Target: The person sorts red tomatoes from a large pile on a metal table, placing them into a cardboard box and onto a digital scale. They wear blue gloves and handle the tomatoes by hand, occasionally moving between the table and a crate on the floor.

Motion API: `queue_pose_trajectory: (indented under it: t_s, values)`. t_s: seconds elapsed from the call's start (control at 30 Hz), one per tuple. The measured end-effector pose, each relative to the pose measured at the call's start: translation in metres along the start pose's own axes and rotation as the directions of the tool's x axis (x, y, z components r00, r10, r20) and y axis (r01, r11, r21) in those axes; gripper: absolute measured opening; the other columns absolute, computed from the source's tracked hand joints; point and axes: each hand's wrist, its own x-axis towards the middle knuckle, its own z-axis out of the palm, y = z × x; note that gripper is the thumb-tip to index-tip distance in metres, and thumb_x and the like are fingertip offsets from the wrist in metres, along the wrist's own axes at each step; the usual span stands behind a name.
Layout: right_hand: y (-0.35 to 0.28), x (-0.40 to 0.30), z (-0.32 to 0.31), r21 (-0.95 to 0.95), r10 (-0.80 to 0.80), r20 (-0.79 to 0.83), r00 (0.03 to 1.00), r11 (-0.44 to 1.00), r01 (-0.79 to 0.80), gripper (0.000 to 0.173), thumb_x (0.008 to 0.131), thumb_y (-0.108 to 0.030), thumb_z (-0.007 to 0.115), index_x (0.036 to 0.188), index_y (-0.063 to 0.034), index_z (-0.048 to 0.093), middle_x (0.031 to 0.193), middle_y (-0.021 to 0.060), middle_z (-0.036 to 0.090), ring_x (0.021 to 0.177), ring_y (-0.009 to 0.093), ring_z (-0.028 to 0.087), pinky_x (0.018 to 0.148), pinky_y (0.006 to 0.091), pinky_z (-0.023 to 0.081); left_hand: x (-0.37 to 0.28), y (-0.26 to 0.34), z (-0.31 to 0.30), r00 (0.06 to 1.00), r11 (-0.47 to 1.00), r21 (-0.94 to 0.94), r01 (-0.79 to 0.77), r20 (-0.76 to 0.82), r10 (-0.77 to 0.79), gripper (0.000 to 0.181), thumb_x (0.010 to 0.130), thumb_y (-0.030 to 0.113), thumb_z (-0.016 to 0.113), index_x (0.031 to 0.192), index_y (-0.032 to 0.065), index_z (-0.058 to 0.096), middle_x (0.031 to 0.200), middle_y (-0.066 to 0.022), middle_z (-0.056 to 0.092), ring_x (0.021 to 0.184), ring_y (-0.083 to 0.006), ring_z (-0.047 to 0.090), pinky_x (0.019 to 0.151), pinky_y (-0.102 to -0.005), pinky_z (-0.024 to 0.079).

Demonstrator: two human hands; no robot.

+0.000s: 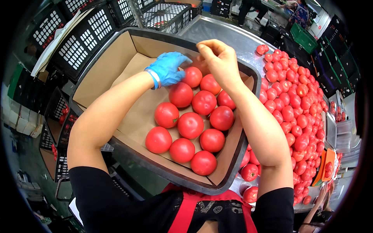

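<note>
My left hand (pixel 169 69), in a blue glove, is inside a black plastic crate (pixel 253 78) lined with brown cardboard (pixel 102 70). Its blurred fingers are apart beside a red tomato (pixel 192 77) in the back row; a bit of red shows between them, and whether they grip it is unclear. Bare, my right hand (pixel 220 59) hovers over the crate's far side, thumb and index finger pinched together with nothing visible between them. A blurred reddish patch lies beneath it. Several tomatoes (pixel 190 125) sit in rows on the crate's right half; bare cardboard shows at left.
A large heap of tomatoes (pixel 294 102) covers the metal table (pixel 215 29) to the right. Black slatted crates (pixel 84 40) stand at the left and back. An orange tray (pixel 328 164) is at the far right, near another person's hands (pixel 323 193).
</note>
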Motion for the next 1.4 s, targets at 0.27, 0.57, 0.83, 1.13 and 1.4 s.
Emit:
queue_pose_trajectory:
  t_s: [0.27,0.57,0.83,1.13,1.4]
  values:
    - [-0.005,-0.005,-0.006,-0.268,-0.071,0.03,0.997,0.96,0.076,0.021,0.084,-0.017,0.061,0.094,0.0002,0.068,0.08,0.0161,0.069,0.073,0.025,0.067,0.07,0.0342,0.052,0.031,0.025,0.025,0.94,0.977,0.109,0.185,0.269,-0.208,0.079,0.066,0.041,0.077,0.128,0.0087,0.041,0.12,-0.0215,0.059,0.111,-0.038,0.057,0.092,-0.045,0.047]
    - [0.012,0.005,-0.014,-0.32,-0.245,0.014,0.969,0.917,0.237,0.029,0.091,-0.024,0.052,0.104,-0.0013,0.064,0.101,0.018,0.065,0.097,0.033,0.061,0.086,0.0364,0.047,0.003,0.014,-0.023,0.936,0.273,-0.906,0.324,0.265,-0.232,0.043,0.086,0.041,0.058,0.116,0.0112,0.054,0.103,-0.0135,0.063,0.091,-0.0266,0.063,0.075,-0.0399,0.054]
    - [-0.007,-0.009,-0.015,-0.081,-0.277,0.384,0.881,0.94,0.331,0.054,0.086,-0.014,0.059,0.136,-0.0036,0.042,0.132,0.0123,0.046,0.124,0.022,0.045,0.103,0.0328,0.037,-0.017,0.028,-0.029,0.975,-0.25,-0.948,0.197,0.216,-0.047,0.034,0.088,0.04,0.054,0.107,0.012,0.055,0.085,-0.0077,0.064,0.061,-0.0241,0.061,0.05,-0.0373,0.051]
    - [-0.014,-0.014,-0.011,-0.132,-0.321,0.381,0.867,0.909,0.394,0.092,0.068,-0.007,0.072,0.144,-0.0042,0.022,0.143,0.0207,0.034,0.131,0.036,0.038,0.11,0.039,0.033,-0.013,0.048,-0.018,0.941,-0.052,-0.997,0.061,0.075,-0.329,0.037,0.093,0.045,0.042,0.106,0.0146,0.056,0.088,-0.0055,0.063,0.069,-0.0204,0.06,0.049,-0.0363,0.049]
    - [-0.017,-0.015,-0.008,-0.249,-0.354,0.379,0.855,0.851,0.463,0.102,0.063,-0.011,0.08,0.146,-0.0079,0.021,0.138,0.015,0.044,0.122,0.036,0.045,0.106,0.0428,0.035,-0.016,0.036,-0.02,0.957,-0.124,-0.992,0.02,0.055,-0.284,0.034,0.091,0.047,0.047,0.107,0.0184,0.057,0.096,-0.0028,0.062,0.084,-0.022,0.059,0.058,-0.0374,0.048]
